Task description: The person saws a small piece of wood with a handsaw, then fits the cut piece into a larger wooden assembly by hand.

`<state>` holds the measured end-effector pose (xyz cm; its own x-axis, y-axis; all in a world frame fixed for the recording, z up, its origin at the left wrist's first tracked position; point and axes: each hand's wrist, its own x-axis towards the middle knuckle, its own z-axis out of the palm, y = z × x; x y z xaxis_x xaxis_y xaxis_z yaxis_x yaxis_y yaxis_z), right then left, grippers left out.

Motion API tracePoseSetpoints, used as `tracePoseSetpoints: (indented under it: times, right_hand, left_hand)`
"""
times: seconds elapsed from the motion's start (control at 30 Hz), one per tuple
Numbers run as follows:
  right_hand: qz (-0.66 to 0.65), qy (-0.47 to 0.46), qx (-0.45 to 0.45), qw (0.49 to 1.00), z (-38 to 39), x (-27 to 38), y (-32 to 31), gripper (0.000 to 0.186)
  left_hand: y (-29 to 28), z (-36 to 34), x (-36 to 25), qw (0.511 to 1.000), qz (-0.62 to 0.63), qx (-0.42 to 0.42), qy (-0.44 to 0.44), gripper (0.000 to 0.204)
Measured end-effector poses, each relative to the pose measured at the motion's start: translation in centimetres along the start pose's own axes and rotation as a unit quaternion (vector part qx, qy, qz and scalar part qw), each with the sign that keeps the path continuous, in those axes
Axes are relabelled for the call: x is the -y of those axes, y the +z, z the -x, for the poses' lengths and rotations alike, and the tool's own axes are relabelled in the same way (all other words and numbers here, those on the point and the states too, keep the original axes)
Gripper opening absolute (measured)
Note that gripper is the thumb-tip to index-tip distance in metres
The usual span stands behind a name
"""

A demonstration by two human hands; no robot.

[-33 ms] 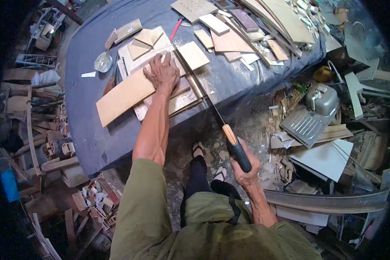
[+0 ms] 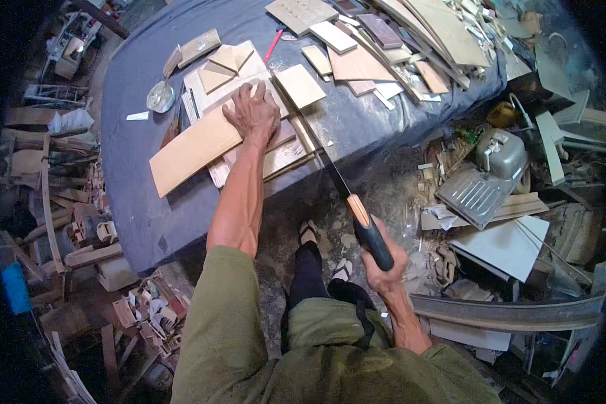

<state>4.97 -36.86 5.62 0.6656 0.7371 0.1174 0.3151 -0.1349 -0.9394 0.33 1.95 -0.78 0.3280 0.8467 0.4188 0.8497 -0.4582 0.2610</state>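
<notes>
My left hand [image 2: 252,111] presses on a pale wooden board [image 2: 182,155] with bent, spread fingers, atop a stack of boards [image 2: 279,158] on the covered table. My right hand [image 2: 384,259] grips the black-and-orange handle of a handsaw [image 2: 330,168]. The saw's long blade slants up and left across the right end of the board, beside my left hand, near a short pale piece [image 2: 299,84]. Small offcuts [image 2: 219,74] lie above my left hand, with a thin red tool [image 2: 273,46] beyond and a small metal container [image 2: 160,101] to the left.
A pile of wood offcuts [image 2: 390,50] covers the back right of the table [image 2: 141,215]. A steel sink [image 2: 478,195], white panels [image 2: 495,246] and a curved rail [image 2: 505,310] lie at right. Scrap wood [image 2: 151,313] is heaped at lower left. My sandaled feet stand below the table edge.
My right hand and the saw have shifted very slightly down, toward my body. My left hand has stayed in place on the board.
</notes>
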Motion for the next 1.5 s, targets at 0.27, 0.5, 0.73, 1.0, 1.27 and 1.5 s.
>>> tracePoseSetpoints:
  times: [0.27, 0.5, 0.73, 1.0, 1.27, 1.5]
  right_hand:
    - [0.041, -0.015, -0.014, 0.999, 0.8, 1.1, -1.1, 0.057]
    - [-0.017, 0.022, 0.002, 1.0, -4.0, 5.0, 1.1, 0.057]
    - [0.027, 0.038, 0.006, 0.999, -2.0, 2.4, 1.1, 0.059]
    - [-0.009, 0.046, -0.029, 0.998, -2.1, 4.1, -0.5, 0.055]
    - [-0.007, 0.051, 0.01, 0.999, -1.4, 1.8, -0.5, 0.059]
    - [0.03, 0.013, 0.008, 0.999, 1.7, 0.8, -2.5, 0.057]
  left_hand:
    - [-0.1, -0.6, 0.7, 0.998, -0.03, 0.059, -0.003, 0.036]
    - [-0.4, -0.2, 1.1, 0.999, -0.012, 0.033, 0.022, 0.035]
    - [-0.1, -0.4, 0.3, 1.0, 0.012, -0.001, 0.0, 0.033]
    - [0.1, -0.6, 0.7, 1.0, -0.012, 0.026, 0.012, 0.034]
    - [-0.4, -0.4, -0.1, 0.999, 0.003, 0.03, -0.016, 0.035]
    - [0.0, -0.6, 0.7, 0.999, -0.022, 0.04, -0.009, 0.036]
